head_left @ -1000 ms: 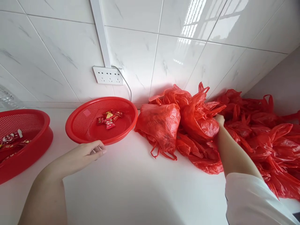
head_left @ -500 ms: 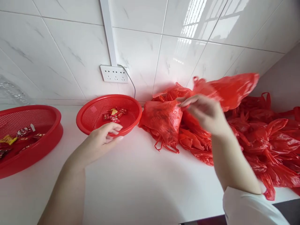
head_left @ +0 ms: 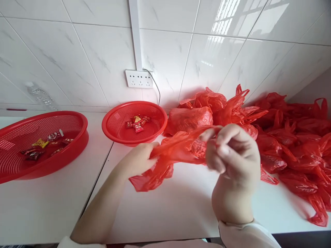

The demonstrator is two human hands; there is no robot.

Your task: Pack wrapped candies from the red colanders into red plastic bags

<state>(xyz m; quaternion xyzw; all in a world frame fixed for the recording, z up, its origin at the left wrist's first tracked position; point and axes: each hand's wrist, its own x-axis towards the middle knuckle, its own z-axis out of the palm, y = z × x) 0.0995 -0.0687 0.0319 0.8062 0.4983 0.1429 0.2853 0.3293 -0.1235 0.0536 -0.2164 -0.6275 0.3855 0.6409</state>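
A thin red plastic bag (head_left: 176, 148) is stretched between my two hands above the white counter. My left hand (head_left: 141, 158) is closed on the bag's left part, its fingertips partly hidden by the plastic. With thumb and fingers, my right hand (head_left: 232, 151) pinches the other end; it is slightly blurred. Behind my left hand stands a round red plastic basket (head_left: 108, 127) holding several wrapped candies (head_left: 138, 123). A heap of red plastic bags (head_left: 292, 137) lies behind and to the right of my right hand.
A larger red basket (head_left: 84, 129) with several wrapped snacks (head_left: 40, 143) stands at the left. Behind it a clear plastic bottle (head_left: 42, 94) lies against the tiled wall. A power socket (head_left: 139, 79) with a cable is on the wall. A seam crosses the white counter (head_left: 155, 213).
My right hand has brought the red bag from above the heap down and left. My left hand, empty before, now grips its other end. The view has shifted left.
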